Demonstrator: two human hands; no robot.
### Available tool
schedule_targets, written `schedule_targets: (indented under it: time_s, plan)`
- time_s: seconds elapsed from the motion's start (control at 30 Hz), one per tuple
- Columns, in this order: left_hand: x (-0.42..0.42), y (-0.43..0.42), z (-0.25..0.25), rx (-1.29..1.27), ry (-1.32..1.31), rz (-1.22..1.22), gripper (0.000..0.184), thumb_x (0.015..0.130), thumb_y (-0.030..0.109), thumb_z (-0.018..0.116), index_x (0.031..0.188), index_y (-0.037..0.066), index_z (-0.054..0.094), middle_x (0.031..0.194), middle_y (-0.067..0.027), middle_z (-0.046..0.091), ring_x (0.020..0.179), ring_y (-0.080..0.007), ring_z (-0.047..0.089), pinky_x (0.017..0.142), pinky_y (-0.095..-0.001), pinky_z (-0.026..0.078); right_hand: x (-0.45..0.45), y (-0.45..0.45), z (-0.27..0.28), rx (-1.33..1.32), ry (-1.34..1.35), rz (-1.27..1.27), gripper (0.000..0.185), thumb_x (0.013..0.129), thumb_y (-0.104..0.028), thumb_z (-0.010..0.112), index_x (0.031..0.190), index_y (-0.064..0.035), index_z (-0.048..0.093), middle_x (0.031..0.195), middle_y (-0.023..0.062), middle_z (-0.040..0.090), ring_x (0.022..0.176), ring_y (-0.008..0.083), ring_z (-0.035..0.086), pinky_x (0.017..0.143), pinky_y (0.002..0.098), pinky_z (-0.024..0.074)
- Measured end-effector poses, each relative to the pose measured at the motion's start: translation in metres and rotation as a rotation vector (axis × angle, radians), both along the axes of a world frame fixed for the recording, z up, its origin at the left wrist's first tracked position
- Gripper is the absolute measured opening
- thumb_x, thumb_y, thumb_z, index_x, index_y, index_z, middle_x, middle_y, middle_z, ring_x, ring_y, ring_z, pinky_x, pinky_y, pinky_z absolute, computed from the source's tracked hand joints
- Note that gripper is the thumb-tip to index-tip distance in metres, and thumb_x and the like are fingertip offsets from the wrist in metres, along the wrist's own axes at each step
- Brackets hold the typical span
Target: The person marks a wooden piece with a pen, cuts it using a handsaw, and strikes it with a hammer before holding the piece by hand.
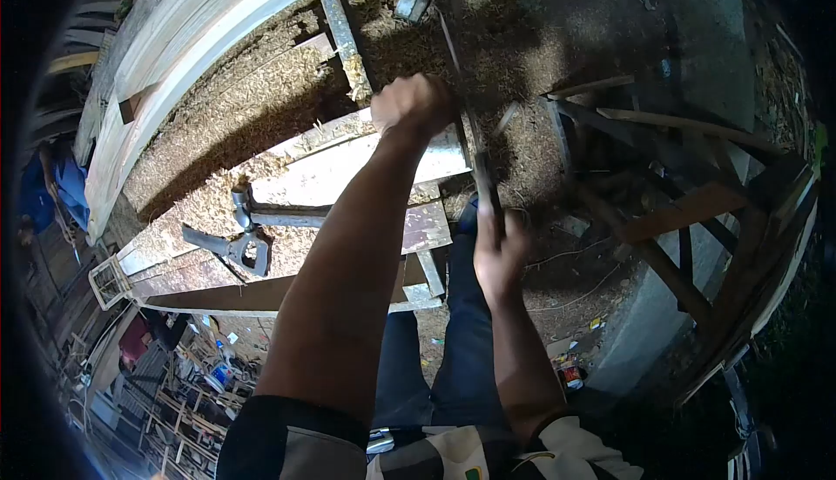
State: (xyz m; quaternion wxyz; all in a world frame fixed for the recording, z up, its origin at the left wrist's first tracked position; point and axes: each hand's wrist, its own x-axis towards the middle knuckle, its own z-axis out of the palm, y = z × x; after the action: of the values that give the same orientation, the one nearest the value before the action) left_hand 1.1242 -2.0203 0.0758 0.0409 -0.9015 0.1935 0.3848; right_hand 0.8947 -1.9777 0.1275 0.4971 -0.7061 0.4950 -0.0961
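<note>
My left hand [413, 104] is closed at the far right end of a pale board [335, 171], its fingers curled over; what lies under them is hidden. To the right of the board, my right hand [502, 258] is wrapped round the handle of a long, thin tool [481, 162], partly blurred, that points up past the board's end. A hammer [287, 217] and a dark-handled saw [251, 254] lie on the wooden bench [427, 226], left of my left forearm.
Wood shavings [222, 123] cover the bench and ground. A large curved timber [205, 14] spans the upper left. Wooden frames [688, 210] stand at the right. Part of a person in blue [74, 191] shows at the far left.
</note>
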Motion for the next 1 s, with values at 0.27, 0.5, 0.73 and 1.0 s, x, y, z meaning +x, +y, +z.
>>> schedule_targets:
  time_s: [0.27,0.5,0.73,1.0]
  plan:
    - [0.0,-0.001,0.007,-0.013,-0.014,-0.002,0.041,0.09,0.047,0.055,0.099,0.014,0.078,0.101,-0.0124,0.076,0.099,-0.028,0.073,0.087,-0.0385,0.055,-0.009,0.007,-0.006,0.008,-0.008,-0.014,0.029,0.102,-0.028,0.057,0.101,-0.001,0.069,0.076,0.0143,0.066,0.068,0.023,0.067,0.061,0.0345,0.0486]
    - [0.0,-0.002,0.007,0.017,0.02,0.005,0.043,0.093,0.045,0.05,0.097,0.013,0.078,0.1,-0.0141,0.075,0.097,-0.0288,0.073,0.085,-0.0379,0.055,-0.003,0.002,0.002,0.042,0.036,-0.004,0.032,0.102,-0.032,0.058,0.103,-0.003,0.07,0.071,0.0112,0.066,0.061,0.0213,0.065,0.057,0.0352,0.0476]
    - [-0.001,0.001,-0.004,-0.042,-0.006,-0.011,0.046,0.095,0.045,0.048,0.097,0.01,0.077,0.098,-0.0172,0.075,0.096,-0.0328,0.073,0.086,-0.0427,0.056,0.002,0.001,0.001,-0.039,-0.023,-0.048,0.032,0.101,-0.031,0.061,0.09,-0.0015,0.07,0.066,0.01,0.064,0.059,0.0202,0.062,0.055,0.0349,0.0453]
    - [0.001,0.002,0.0,-0.01,0.013,-0.018,0.039,0.092,0.043,0.053,0.1,0.014,0.078,0.103,-0.0164,0.075,0.101,-0.0303,0.072,0.088,-0.0391,0.056,-0.02,0.01,-0.014,0.008,0.066,-0.014,0.025,0.101,-0.023,0.059,0.105,-0.0001,0.069,0.077,0.0132,0.07,0.07,0.0254,0.07,0.058,0.0382,0.0485]
